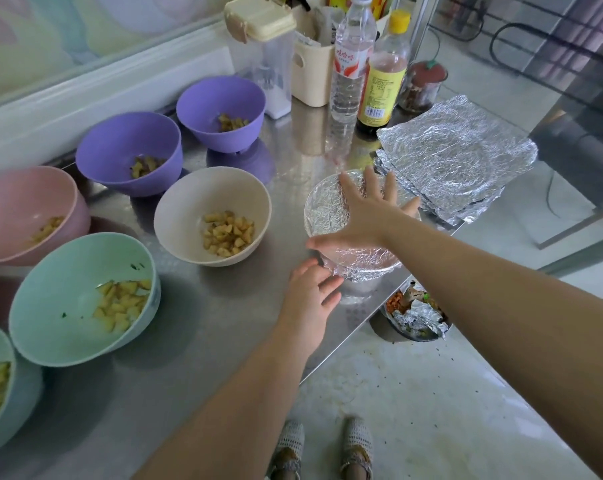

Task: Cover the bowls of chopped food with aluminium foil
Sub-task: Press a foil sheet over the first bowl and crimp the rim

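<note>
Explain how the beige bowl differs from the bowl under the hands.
The beige bowl is open and its chopped food shows; the covered bowl has foil over its top. Nobody touches the beige bowl; the right hand lies flat on the covered bowl's foil, the left hand at its rim. Both stand on the metal counter.

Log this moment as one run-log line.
step: foil on bowl | right hand flat on foil | left hand fingers at foil's near edge | beige bowl uncovered | foil stack beside bowl
</note>
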Tool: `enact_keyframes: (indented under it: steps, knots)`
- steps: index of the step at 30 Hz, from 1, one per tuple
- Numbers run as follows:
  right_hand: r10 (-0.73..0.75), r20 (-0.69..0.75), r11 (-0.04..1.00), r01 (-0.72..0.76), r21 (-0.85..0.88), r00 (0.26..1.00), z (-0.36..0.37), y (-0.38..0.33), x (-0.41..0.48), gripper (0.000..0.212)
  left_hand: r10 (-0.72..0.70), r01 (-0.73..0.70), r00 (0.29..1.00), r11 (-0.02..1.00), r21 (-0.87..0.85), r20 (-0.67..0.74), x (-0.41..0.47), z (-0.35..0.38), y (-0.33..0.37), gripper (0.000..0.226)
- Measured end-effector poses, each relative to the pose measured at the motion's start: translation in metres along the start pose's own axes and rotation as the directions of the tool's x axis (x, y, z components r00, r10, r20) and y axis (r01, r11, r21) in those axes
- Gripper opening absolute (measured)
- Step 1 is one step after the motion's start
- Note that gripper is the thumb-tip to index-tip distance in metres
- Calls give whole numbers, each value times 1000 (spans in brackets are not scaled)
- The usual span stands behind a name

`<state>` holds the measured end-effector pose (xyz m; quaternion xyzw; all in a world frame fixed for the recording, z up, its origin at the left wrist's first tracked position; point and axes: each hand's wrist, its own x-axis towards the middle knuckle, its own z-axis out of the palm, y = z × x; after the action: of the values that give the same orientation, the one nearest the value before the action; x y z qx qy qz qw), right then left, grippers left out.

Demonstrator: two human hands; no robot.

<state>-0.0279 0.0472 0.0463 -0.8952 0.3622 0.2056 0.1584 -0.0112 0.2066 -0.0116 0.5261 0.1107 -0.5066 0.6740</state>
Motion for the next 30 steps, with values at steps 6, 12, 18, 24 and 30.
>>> enact_keyframes:
  steps: [6, 12, 18, 24, 30]
  knots:
    - [-9, -1, 1000, 9, -1, 1000, 4, 2, 2, 148, 48, -53, 995, 997, 55, 85, 1, -7, -9, 76]
    - [-9, 9, 1000, 9, -6, 1000, 5, 3, 4, 149, -2, 29, 991, 979, -203, 132, -3, 0, -17, 48]
    - [-5, 11, 1000, 5, -5, 1000, 6, 3, 4, 149, 104, -92, 987, 991, -101, 119, 0, 0, -24, 41]
    - [-11, 7, 1000, 11, 6, 1000, 6, 3, 3, 149, 267, -285, 954, 949, 132, 136, 3, -4, -22, 29]
    - [-4, 5, 1000, 4, -4, 1000, 6, 4, 4, 149, 322, -332, 943, 919, 214, 82, 8, -10, -22, 5]
